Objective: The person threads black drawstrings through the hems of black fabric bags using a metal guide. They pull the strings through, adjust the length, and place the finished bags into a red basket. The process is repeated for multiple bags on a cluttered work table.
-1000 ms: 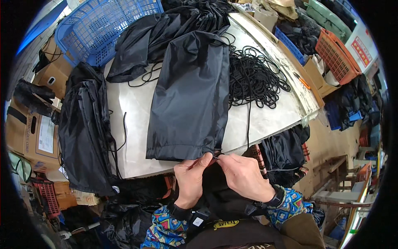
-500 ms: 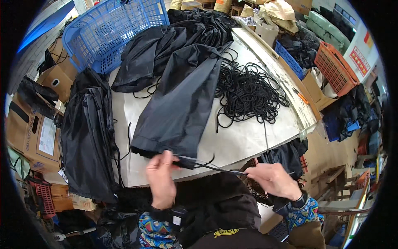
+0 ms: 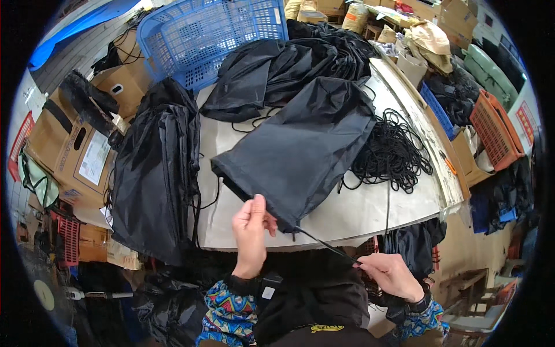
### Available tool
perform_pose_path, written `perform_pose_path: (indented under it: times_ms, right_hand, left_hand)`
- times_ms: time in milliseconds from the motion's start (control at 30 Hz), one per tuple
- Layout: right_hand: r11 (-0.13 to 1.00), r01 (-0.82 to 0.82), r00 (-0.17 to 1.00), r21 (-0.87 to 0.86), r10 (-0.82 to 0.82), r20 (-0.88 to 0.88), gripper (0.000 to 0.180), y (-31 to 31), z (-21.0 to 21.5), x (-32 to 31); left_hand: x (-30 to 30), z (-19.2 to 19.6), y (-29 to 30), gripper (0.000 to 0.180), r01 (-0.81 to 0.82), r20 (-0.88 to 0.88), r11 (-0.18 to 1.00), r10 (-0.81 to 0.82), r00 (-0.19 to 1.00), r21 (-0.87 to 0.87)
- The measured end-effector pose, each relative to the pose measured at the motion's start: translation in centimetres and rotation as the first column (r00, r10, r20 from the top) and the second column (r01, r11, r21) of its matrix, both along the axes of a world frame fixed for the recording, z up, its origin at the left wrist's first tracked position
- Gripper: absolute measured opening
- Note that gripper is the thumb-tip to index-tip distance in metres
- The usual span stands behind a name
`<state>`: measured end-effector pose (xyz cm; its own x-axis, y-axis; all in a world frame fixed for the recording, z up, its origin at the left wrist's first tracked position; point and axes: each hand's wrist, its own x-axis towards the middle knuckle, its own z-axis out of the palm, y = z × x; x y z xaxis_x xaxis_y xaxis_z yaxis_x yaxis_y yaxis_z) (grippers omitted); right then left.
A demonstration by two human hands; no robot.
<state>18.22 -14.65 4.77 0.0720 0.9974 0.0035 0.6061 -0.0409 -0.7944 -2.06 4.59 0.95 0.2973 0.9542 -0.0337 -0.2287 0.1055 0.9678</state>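
Note:
A black drawstring bag point(image 3: 300, 147) of thin fabric lies slantwise on the pale tabletop, its hemmed edge toward me. At that edge, my left hand point(image 3: 251, 234) is closed with its thumb on the hem, pinching the bag. A black cord point(image 3: 326, 245) runs taut from the bag's near corner to my right hand point(image 3: 394, 276), whose thumb and fingertips are pinched on it. A tangled heap of black cords point(image 3: 393, 153) sits just right of the bag.
Folded black bags point(image 3: 156, 173) hang over the table's left side, and more black fabric point(image 3: 295, 66) is piled at the back beside a blue plastic basket point(image 3: 214, 34). An orange-handled tool point(image 3: 449, 164) lies at the right edge. Beyond are cardboard boxes point(image 3: 78, 141) and an orange crate point(image 3: 496, 130).
The cord strands have been drawn out to the right into one taut line. The bag has turned, its near corner pulled toward my right hand. The whole view has shifted.

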Motion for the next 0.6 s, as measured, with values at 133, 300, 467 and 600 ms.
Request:
perform_pose_path:
  times_ms: [133, 300, 467, 600]
  right_hand:
    - [0.988, 0.153, 0.988, 0.021, -0.152, -0.039, 0.014, 2.6, -2.2, -1.7]
    - [0.984, 0.163, 0.983, 0.072, -0.155, -0.102, 0.015, 2.9, -3.3, -2.5]
    - [0.926, 0.209, 0.967, 0.314, -0.243, 0.071, 0.016, 4.5, -3.4, -3.4]
    - [0.882, -0.027, 0.917, 0.471, -0.166, 0.364, 0.023, 6.3, 0.4, -2.0]
  left_hand:
    - [2.7, -3.4, -5.6, 0.028, 0.408, -0.195, 0.864, -0.364, 0.911, 0.295]
    - [2.5, -1.4, -4.0, 0.024, 0.377, -0.019, 0.918, -0.382, 0.924, -0.121]
    - [4.6, -0.7, -4.9, 0.015, 0.262, 0.054, 0.965, -0.263, 0.963, 0.027]
    - [5.3, 1.4, -3.1, 0.011, -0.025, -0.069, 0.844, 0.073, 0.995, 0.536]
